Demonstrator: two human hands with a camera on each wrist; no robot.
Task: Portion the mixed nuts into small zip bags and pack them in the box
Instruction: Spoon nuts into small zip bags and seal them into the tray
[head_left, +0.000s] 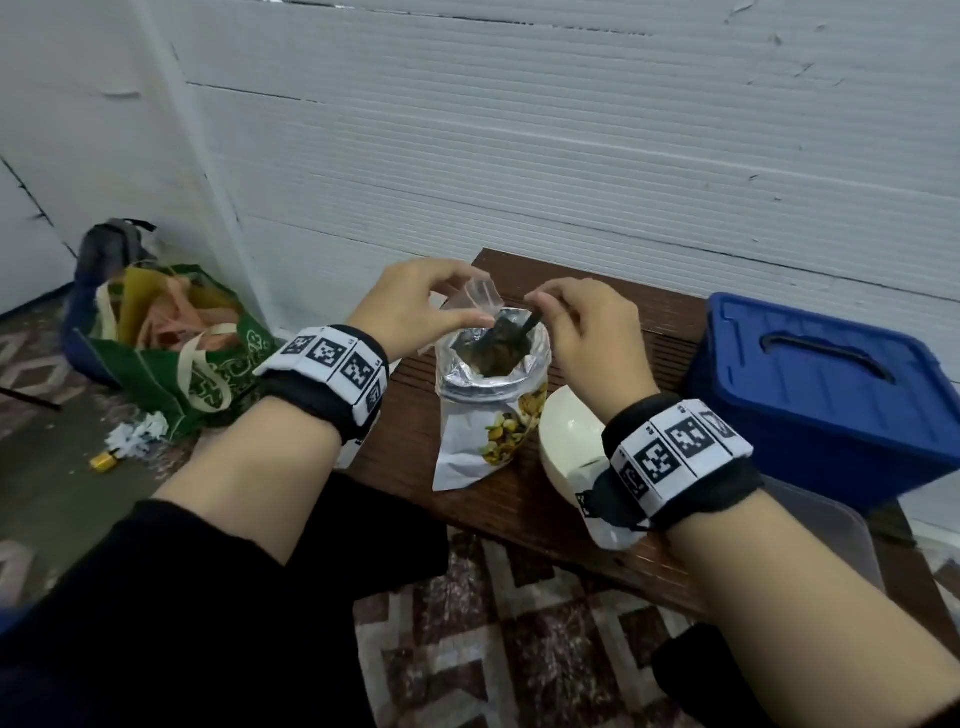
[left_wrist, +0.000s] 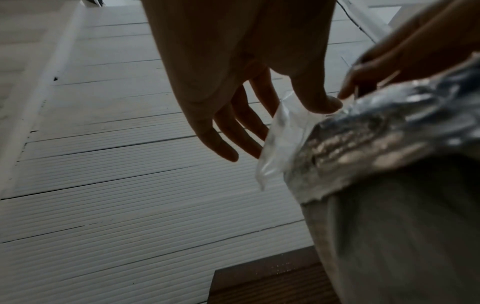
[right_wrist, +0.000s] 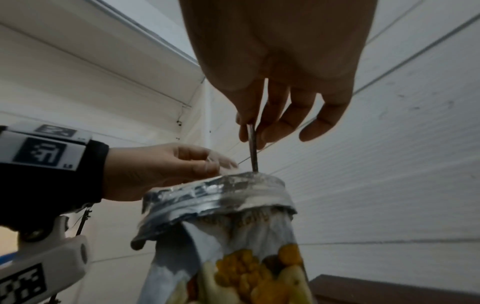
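Both forearms reach fwd, wrists banded w/ black straps. Left hand (head_left: 410, 306) raised, thumb & forefinger pinched together, other fingers (left_wrist: 228, 131) loosely extended. Right hand (head_left: 587, 338) arched, palm down, fingertips (right_wrist: 259, 127) pinched in a downward grip.

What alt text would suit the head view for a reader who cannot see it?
A right hand dips a spoon into an open foil nut bag while the left hand pinches a small clear zip bag. A blue box sits alongside.

Two hands (head_left: 415, 306), one small zip bag (head_left: 480, 299), one nut pouch (head_left: 488, 415), one spoon (head_left: 511, 327), one white bowl (head_left: 563, 431), one blue box (head_left: 815, 395), one green bag (head_left: 171, 343)
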